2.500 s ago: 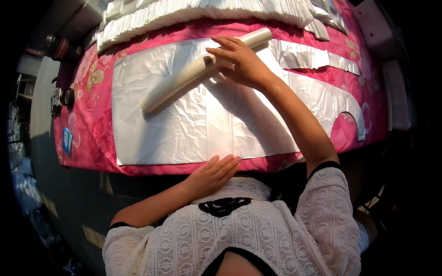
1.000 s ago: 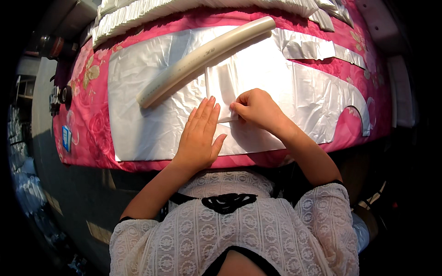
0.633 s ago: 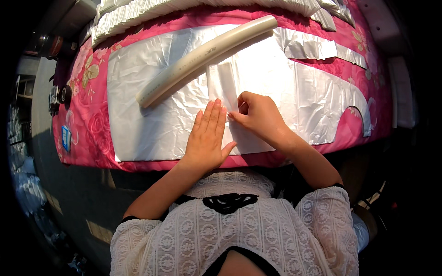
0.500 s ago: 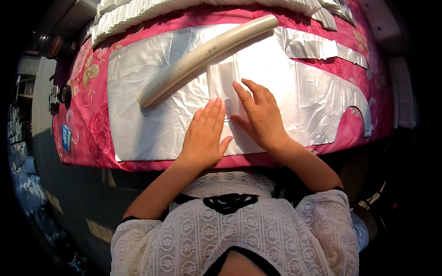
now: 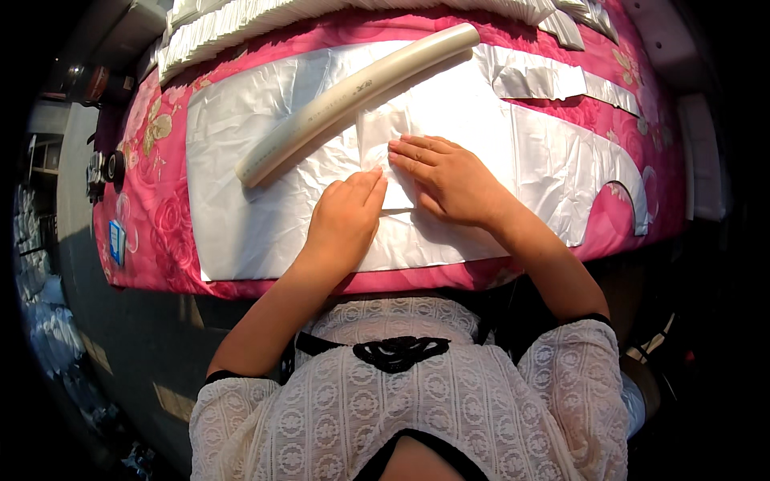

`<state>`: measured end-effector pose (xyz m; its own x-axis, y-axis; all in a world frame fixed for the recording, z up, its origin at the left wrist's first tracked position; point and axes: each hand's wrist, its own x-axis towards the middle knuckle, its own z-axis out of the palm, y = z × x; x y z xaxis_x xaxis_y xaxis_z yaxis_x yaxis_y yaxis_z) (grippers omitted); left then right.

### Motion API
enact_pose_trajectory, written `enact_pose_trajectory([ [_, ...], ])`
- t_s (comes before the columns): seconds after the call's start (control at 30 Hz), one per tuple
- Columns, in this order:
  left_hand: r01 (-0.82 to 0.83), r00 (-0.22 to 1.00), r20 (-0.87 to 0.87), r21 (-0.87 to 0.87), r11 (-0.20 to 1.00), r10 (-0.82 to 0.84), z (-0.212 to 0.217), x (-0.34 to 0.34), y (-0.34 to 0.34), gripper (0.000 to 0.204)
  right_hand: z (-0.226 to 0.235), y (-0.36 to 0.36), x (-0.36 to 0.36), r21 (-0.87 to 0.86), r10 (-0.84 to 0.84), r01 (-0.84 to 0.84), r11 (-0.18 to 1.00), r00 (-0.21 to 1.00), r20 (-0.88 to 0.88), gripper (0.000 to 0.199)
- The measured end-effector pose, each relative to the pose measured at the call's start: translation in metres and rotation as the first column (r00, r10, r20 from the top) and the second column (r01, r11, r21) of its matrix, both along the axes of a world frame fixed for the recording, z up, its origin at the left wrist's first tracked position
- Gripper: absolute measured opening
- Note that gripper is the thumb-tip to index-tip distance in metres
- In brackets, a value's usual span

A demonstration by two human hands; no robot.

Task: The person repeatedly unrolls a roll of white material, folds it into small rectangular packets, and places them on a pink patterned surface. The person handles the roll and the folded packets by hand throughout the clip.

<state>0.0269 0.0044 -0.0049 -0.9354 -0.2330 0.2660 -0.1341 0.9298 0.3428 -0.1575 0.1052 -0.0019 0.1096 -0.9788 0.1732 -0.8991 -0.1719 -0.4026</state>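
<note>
A large, creased white plastic sheet (image 5: pixel 265 224) lies flat before me, with two strap-like parts reaching right. On its middle is a smaller rectangular plastic piece (image 5: pixel 399 199), its near edge slightly raised. My left hand (image 5: pixel 343 216) is at this piece's left side, its fingers bent and pressed together on the plastic; the fingertips are partly hidden. My right hand (image 5: pixel 449 180) lies palm down over the piece's right part, fingers stretched out. Beyond both hands, a thick cream-coloured plastic tube (image 5: pixel 357 100) rests slantwise across the sheet.
Underneath is a pink flowered tablecloth (image 5: pixel 172 216). Stacks of folded white plastic (image 5: pixel 337 24) line the far edge. At the left stand a dark bottle (image 5: pixel 100 82), a small black round thing (image 5: pixel 115 167) and a blue-and-white packet (image 5: pixel 117 242).
My left hand has gone from flat to bent fingers and shifted slightly left. My right hand has flattened and moved left over the small plastic piece. The tube stays in place.
</note>
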Motion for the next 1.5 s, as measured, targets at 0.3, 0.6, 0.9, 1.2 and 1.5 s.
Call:
enact_pose_trajectory([
  [0.3, 0.258, 0.956, -0.171, 0.096, 0.961, -0.239, 0.011, 0.023, 0.004, 0.033, 0.001, 0.018, 0.018, -0.113, 0.068, -0.066, 0.991, 0.997, 0.018, 0.022],
  [0.6, 0.218, 0.974, -0.112, 0.197, 0.956, -0.199, 0.003, 0.04, 0.005, 0.039, 0.002, 0.035, 0.031, -0.029, -0.004, 0.013, 0.999, 0.953, 0.303, 0.017],
  [0.9, -0.441, 0.897, 0.306, 0.672, 0.594, 0.32, 0.017, 0.014, 0.002, 0.057, 0.02, 0.005, 0.032, 0.45, -0.545, 0.37, 0.812, 0.757, 0.36, 0.026],
  [1.2, -0.459, 0.872, 0.288, 0.762, 0.457, 0.396, 0.012, 0.007, -0.009, 0.063, 0.02, -0.015, 0.023, 0.622, -0.611, 0.344, 0.703, 0.74, 0.281, 0.028],
  [1.5, 0.096, 0.99, -0.114, 0.132, 0.987, -0.081, 0.002, 0.003, 0.009, 0.062, 0.023, -0.021, 0.019, 0.698, -0.651, 0.312, 0.644, 0.703, 0.287, 0.031],
])
